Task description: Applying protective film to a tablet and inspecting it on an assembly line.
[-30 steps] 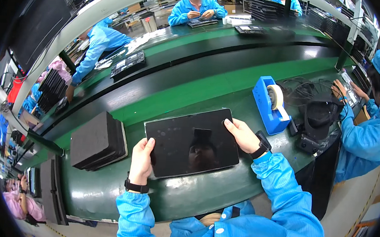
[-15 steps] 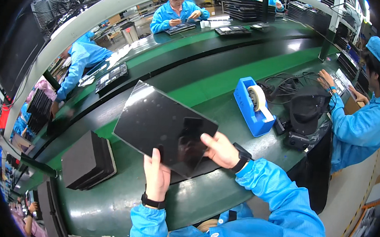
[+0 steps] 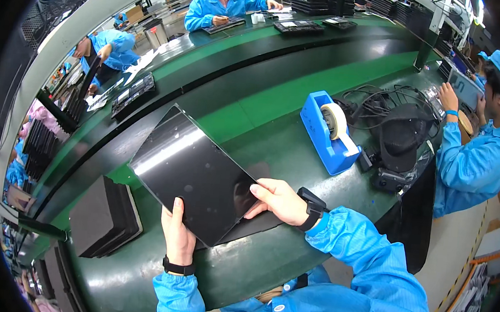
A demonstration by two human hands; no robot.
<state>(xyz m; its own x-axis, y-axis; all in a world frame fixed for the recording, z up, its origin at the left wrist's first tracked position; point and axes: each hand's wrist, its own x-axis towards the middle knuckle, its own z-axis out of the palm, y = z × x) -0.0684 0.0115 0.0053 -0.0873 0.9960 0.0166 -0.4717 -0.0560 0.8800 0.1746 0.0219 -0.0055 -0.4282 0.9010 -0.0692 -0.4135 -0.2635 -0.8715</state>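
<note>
Gripping the black tablet (image 3: 193,175) from two sides, the left hand (image 3: 178,241) and right hand (image 3: 281,201) have it left of the blue tape dispenser (image 3: 328,135), tilted above the green counter (image 3: 289,251). The left hand, the farther of the two from the dispenser, pinches the near edge, thumb laid on the glossy face; its other fingers are mostly hidden behind the tablet. The right hand, nearer and to the lower left of the dispenser, pinches the tablet's right-hand corner between thumb and bent fingers. A dark flat sheet (image 3: 254,227) lies on the counter below the tablet, also to the dispenser's lower left; whether the two touch cannot be told. Well left of the dispenser sits a stack of dark foam-like blocks (image 3: 103,218). Just right of the dispenser is a small black block (image 3: 365,159), and a little farther right a black cap (image 3: 402,137) with a black device (image 3: 390,180) at its near side. Tangled black cables (image 3: 381,101) lie to the dispenser's upper right. Far right of it, a co-worker in blue (image 3: 477,143) holds up a flat panel (image 3: 465,90); beyond it, across the counter, sits another person in blue (image 3: 225,6)
</note>
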